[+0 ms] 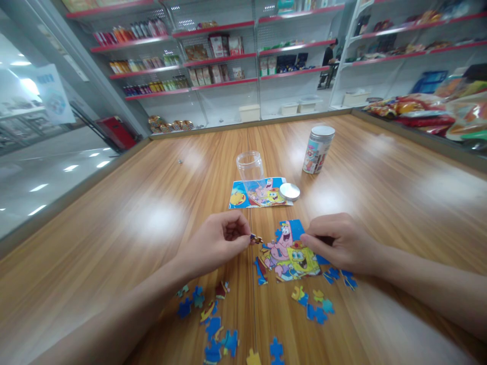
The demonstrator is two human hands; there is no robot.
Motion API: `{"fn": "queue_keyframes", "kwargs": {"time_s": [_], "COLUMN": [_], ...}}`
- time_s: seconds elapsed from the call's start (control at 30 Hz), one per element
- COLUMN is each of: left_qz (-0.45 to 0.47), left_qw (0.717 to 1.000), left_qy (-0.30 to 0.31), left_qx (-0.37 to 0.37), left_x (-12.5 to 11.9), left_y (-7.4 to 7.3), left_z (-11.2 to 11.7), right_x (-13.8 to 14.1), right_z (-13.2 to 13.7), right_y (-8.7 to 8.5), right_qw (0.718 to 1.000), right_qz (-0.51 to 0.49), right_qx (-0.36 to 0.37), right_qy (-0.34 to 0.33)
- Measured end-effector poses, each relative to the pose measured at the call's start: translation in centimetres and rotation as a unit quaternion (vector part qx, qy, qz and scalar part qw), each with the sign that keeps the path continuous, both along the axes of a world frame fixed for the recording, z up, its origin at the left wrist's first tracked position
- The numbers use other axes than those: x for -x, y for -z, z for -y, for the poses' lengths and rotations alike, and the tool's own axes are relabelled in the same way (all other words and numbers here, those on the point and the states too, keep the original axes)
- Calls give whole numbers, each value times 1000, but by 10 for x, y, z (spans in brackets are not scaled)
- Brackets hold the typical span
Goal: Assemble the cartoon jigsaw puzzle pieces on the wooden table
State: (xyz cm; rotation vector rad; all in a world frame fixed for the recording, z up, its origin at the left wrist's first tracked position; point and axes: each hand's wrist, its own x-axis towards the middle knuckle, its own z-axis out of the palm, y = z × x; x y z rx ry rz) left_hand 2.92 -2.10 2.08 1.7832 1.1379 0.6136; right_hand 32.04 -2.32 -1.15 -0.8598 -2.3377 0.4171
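A partly joined cartoon jigsaw [291, 253] lies on the wooden table [152, 203] in front of me. My left hand [218, 243] pinches a small puzzle piece [256, 238] just left of the jigsaw's upper left edge. My right hand [338, 241] rests with its fingers curled on the jigsaw's upper right part, fingertips touching it. Several loose blue and yellow pieces [213, 324] lie near the front, and more loose pieces [317, 304] sit below the jigsaw.
A picture card [238, 196] lies beyond the jigsaw, with an empty clear jar [251, 172] standing on it and a silver lid [289, 191] beside it. A lidded printed jar [317, 149] stands further back. Shop shelves line the far wall; snack bags [418, 109] pile at right.
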Motion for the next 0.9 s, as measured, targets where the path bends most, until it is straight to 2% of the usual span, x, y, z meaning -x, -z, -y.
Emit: {"fn": "queue_keyframes", "kwargs": {"time_s": [0.3,0.9], "left_qz": [-108,-113], "left_qw": [992,989], "left_qy": [33,18], "left_qx": [-56,-97], "left_x": [-4,-10], "left_y": [9,15], "left_z": [6,9], "right_x": [1,-2], "right_z": [-1,-1], "right_y": [0,3], "right_qw": [1000,1000], "right_qz": [5,7], "right_qx": [-6,7], "right_qy": [2,3]}}
